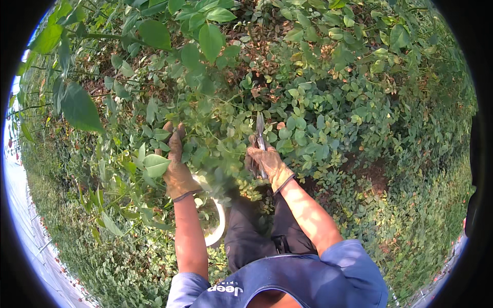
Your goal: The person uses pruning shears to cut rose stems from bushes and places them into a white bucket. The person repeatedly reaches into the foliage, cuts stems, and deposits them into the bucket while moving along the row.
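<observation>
My left hand, in a tan work glove with dirty fingertips, reaches into the leafy stems to the left of centre. A broad green leaf covers part of it, so whether the fingers hold a stem is hidden. My right hand, gloved the same way, grips metal pruning shears. Their blades point away from me, into the foliage, and look closed. Between the two hands stand thin stems with pale green leaves, partly blurred.
A white curved rim, perhaps of a bucket, shows beside my left forearm near my dark trousers. Large leaves hang close to the camera at upper left. Dense leafy plants surround me, with dry brown leaves ahead and pale sheeting at far left.
</observation>
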A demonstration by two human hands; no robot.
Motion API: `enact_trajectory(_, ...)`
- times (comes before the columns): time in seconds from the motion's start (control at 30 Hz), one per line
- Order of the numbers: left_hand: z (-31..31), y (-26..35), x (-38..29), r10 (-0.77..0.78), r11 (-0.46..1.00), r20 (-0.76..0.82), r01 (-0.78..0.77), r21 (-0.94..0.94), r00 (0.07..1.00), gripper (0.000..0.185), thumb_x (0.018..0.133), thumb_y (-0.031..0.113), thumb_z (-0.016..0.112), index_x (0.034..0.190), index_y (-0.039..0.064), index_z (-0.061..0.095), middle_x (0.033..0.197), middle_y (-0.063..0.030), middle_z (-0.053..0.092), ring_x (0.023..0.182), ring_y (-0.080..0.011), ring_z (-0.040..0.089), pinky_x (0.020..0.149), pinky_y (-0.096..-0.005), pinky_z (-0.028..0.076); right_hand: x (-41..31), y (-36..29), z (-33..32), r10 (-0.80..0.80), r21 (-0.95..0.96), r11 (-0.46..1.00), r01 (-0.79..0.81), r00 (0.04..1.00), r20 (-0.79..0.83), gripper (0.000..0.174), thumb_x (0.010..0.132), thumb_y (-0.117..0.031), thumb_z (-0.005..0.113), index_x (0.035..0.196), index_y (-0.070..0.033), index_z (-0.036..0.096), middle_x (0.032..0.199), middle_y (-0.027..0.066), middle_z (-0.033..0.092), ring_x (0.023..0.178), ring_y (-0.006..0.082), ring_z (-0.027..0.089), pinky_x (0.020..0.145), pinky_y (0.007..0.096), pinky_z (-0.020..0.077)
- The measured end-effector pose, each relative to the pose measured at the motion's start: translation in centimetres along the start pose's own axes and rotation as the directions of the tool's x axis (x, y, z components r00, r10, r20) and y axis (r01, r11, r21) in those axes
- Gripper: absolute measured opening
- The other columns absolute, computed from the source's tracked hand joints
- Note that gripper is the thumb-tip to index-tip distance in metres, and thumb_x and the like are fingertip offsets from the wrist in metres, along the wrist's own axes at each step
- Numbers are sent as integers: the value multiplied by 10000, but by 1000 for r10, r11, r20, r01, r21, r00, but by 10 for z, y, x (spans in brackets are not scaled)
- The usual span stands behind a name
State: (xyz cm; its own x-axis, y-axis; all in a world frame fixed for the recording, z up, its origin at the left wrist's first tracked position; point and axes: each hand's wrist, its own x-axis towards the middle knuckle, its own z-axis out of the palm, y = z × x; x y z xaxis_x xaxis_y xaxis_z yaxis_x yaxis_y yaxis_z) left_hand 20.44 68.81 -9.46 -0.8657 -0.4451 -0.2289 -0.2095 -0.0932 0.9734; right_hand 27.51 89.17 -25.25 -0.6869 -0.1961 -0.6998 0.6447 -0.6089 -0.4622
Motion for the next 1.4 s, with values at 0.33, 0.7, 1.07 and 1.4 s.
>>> enact_trajectory(0.33, -3, -13, -11, -35, 998, -16, 36, 57, 999, 460, 1065, 240, 609, 1448, -7, 553, 1322, -176, 691, 1246, -251, 651, 1106, -392, 483, 92, -10, -36, 224, 155, 947, -280, 926, 303, 354, 976, -301, 765, 1189, -47, 640, 877, 84, 716, 708, 240, 734, 631, 430, 639)
enact_trajectory(0.7, 9, -5, -8, -3, 996, -80, 11, 90, 997, 460, 1020, 162, 662, 1411, -64, 572, 1291, -208, 689, 1208, -305, 679, 1083, -425, 510, 144, 8, -45, 45, -100, 995, -9, 931, 362, 388, 1006, -219, 696, 1346, -45, 626, 1102, 83, 722, 823, 196, 738, 684, 359, 619)
enact_trajectory(1.07, -107, 38, -51, 133, 981, -403, -63, 182, 905, 435, 1045, 247, 641, 1420, 29, 608, 1138, -144, 737, 990, -228, 717, 897, -362, 566, 59, 1, -24, 156, -87, 984, -153, 987, 25, 403, 1000, -150, 700, 1374, -48, 589, 854, 39, 632, 632, 158, 618, 542, 362, 572)
enact_trajectory(1.4, -325, 58, -128, -371, -249, -74, -23, 968, 926, 140, 963, 224, 616, 981, 115, 702, 812, -158, 699, 781, -399, 683, 713, -462, 549, -17, 31, -49, 273, -424, 849, -314, 949, -156, 456, 993, -130, 685, 1429, -102, 556, 815, 16, 596, 623, 151, 622, 568, 335, 561)
